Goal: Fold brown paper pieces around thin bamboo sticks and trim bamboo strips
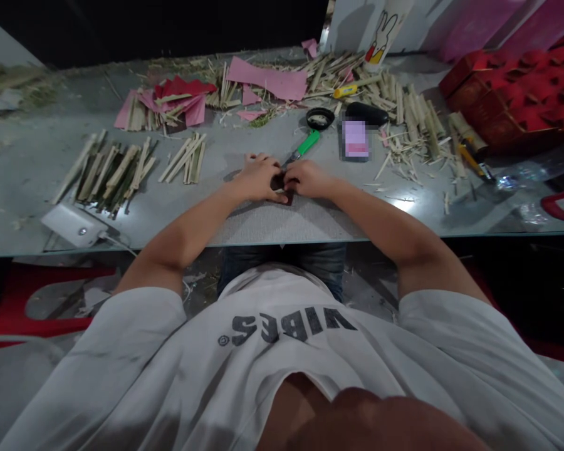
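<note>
Well, L hand (262, 178): curved at sm. item (289, 198), grip I couldn't tell.
R hand (313, 180): curled in, ditto.
Knife (307, 144): lay nr both.

One view, from your head: faces forward and steeply down past your shirt (207, 376), fairly near your left hand (262, 178) and right hand (310, 180); table (32, 153) spans full width.

White short-sleeved VIBES T-shirt (282, 354), jeans (329, 266)
</note>
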The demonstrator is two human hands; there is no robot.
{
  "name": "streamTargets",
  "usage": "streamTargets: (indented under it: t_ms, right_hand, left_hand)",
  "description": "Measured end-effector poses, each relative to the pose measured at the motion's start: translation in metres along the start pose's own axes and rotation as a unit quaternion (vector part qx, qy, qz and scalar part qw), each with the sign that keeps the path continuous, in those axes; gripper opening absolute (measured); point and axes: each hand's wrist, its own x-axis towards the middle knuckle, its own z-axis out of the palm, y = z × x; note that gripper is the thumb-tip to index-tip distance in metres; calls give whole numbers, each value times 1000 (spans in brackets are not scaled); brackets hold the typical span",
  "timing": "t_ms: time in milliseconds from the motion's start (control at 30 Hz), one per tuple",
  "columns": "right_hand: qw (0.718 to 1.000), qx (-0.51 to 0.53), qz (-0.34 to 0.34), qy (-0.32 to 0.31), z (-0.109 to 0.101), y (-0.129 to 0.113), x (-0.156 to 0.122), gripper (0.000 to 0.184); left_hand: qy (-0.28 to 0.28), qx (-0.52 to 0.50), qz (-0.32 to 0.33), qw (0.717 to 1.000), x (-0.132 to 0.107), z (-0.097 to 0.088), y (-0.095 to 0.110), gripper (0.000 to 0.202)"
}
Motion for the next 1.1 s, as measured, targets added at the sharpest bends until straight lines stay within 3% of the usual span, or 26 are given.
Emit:
streamTargets:
  t_ms: [167,367,500,667,833,1000,1100]
  right_hand:
    - [1000,-3,16,-4,-7,4,3,10]
    - [999,27,-7,-34,-5,-7,3,13]
    - [1000,23,10,-17,-8,-8,3,11]
    - [999,37,-14,-35,-3,-12,4,16]
    - [1000,26,11,-5,-10,-3,4,15]
    - [999,38,-17,-24,-1,-8,1,17]
    - [1000,31,2,-5,-6,-4,0,13]
  left_hand:
    - [5,-6,-3,1000,2,4,-2,85]
    - [12,-18,5,1000,2,7,-5,71]
    - [9,-24,1,1000,1,7,-6,81]
    - [6,-17,-5,1000,1,7,-4,75]
    - [2,-18,-12,1000,1,6,-2,91]
    - [-2,-16,-12,1000,2,7,-4,79]
    - [0,-22,-14,1000,2,10,-7,91]
